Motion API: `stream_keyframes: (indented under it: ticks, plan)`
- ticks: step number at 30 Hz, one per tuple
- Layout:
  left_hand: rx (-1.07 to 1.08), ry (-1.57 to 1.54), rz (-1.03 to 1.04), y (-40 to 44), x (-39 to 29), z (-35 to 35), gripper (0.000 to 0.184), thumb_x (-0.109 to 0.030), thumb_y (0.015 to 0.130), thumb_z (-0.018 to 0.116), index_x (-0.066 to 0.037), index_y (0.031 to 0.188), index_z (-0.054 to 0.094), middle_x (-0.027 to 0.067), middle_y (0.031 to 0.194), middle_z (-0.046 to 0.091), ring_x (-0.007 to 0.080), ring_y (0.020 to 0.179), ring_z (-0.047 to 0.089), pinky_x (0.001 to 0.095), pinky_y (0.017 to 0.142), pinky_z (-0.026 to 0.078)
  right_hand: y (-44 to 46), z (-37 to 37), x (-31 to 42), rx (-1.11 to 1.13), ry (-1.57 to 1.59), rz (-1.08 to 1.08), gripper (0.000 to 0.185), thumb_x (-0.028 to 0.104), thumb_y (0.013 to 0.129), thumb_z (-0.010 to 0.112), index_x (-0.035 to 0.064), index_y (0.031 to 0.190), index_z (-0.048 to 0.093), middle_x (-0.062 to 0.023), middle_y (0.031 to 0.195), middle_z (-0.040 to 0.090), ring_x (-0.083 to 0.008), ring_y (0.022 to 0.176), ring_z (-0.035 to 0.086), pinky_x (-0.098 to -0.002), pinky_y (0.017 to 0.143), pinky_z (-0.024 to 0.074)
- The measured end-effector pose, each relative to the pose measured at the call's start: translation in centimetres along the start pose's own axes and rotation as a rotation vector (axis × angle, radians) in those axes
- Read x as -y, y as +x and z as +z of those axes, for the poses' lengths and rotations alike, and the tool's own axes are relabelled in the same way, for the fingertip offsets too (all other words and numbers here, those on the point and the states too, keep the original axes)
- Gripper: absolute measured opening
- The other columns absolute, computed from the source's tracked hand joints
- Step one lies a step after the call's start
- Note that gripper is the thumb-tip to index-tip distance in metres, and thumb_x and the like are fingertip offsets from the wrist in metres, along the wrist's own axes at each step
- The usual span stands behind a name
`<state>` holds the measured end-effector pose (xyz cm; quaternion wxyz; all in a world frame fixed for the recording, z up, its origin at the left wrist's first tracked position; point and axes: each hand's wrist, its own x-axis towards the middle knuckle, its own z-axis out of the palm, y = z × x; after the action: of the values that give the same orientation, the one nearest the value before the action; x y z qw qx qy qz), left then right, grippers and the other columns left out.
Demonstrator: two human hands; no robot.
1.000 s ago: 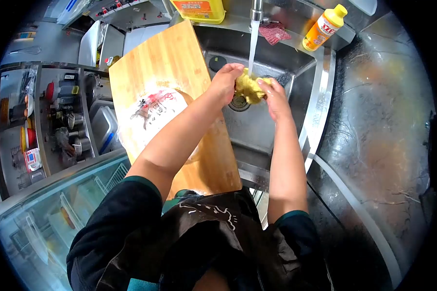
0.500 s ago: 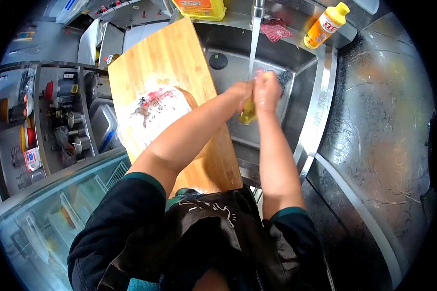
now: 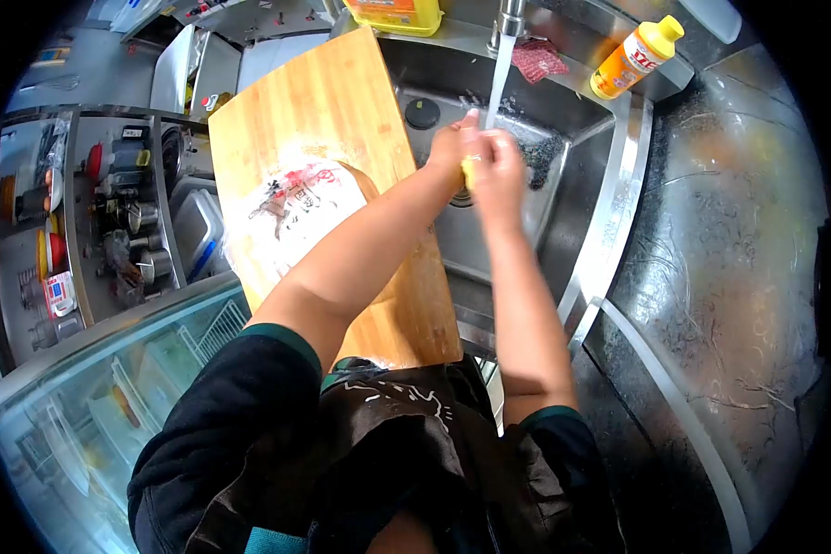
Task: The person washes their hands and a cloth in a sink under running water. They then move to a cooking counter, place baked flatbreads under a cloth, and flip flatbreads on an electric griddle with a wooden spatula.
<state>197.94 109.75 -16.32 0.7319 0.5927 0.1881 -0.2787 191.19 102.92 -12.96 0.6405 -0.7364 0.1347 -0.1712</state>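
Observation:
Over the metal sink (image 3: 572, 175), my left hand (image 3: 449, 148) and my right hand (image 3: 497, 175) are pressed close together, closed around a wet yellow cloth (image 3: 469, 174). Only a small part of the cloth shows between them; the rest is hidden by the fingers. A stream of water (image 3: 499, 83) runs from the tap (image 3: 511, 17) down onto or just behind my right hand. To the left, partly under my left forearm, a wooden board (image 3: 323, 92) lies across the sink's edge. A white plastic bag with red and black print (image 3: 295, 208) lies on the board.
Behind the sink stand a yellow container (image 3: 397, 14), a red cloth (image 3: 538, 59) and a yellow bottle (image 3: 637, 57). A wet metal counter (image 3: 711, 231) is on the right. Shelves with kitchenware (image 3: 125, 212) and a glass-topped case (image 3: 148, 369) are on the left.
My hands have moved slightly up and left, drawn closer together. The yellow cloth, which hung below them, is now mostly gathered inside them. The view has shifted a little.

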Motion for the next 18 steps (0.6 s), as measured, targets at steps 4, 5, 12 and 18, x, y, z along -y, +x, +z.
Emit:
stream_keyframes:
  ticks: [4, 5, 12, 18]
  plan:
    - [0.194, 0.618, 0.220, 5.1, 6.8, -2.6, 0.049, -0.040, 0.100, 0.044, 0.005, 0.103, 0.063, 0.0174, 0.103, 0.066, 0.0253, 0.086, 0.064, 0.0358, 0.073, 0.051, 0.8, 1.5, -0.8, -0.176, -0.437, -0.151, 0.035, 0.034, 0.092, 0.062, 0.0037, 0.074, 0.060, -0.0191, 0.075, 0.064, -0.0369, 0.069, 0.062, -0.0397, 0.065, 0.0484]
    - [0.159, 0.632, 0.190, 5.5, 7.5, -2.4, 0.049, -0.040, 0.099, 0.045, 0.005, 0.102, 0.064, 0.0172, 0.101, 0.066, 0.0255, 0.086, 0.063, 0.0356, 0.073, 0.050, 2.9, 0.5, -2.2, -0.178, -0.548, 0.015, 0.036, 0.035, 0.092, 0.060, 0.0039, 0.073, 0.061, -0.0199, 0.074, 0.064, -0.0376, 0.071, 0.062, -0.0418, 0.066, 0.0489]
    - [0.183, 0.818, 0.176, 8.2, 7.3, -3.3, 0.047, -0.040, 0.099, 0.046, 0.004, 0.104, 0.064, 0.0182, 0.100, 0.065, 0.0281, 0.090, 0.061, 0.0377, 0.079, 0.048, 1.7, 1.7, -1.6, -0.104, -0.531, 0.000, 0.049, 0.043, 0.097, 0.045, 0.0045, 0.079, 0.068, -0.0252, 0.075, 0.063, -0.0453, 0.076, 0.062, -0.0517, 0.071, 0.0475]
    - [-0.037, -0.030, -0.275, -1.2, -0.4, 1.4, 0.048, -0.042, 0.101, 0.041, 0.002, 0.109, 0.059, 0.0173, 0.109, 0.064, 0.0308, 0.099, 0.064, 0.0436, 0.087, 0.050, 5.8, -1.3, -9.1, -0.203, -0.403, 0.240, 0.054, 0.049, 0.097, 0.044, 0.0014, 0.084, 0.067, -0.0220, 0.079, 0.065, -0.0390, 0.077, 0.062, -0.0443, 0.075, 0.0478]
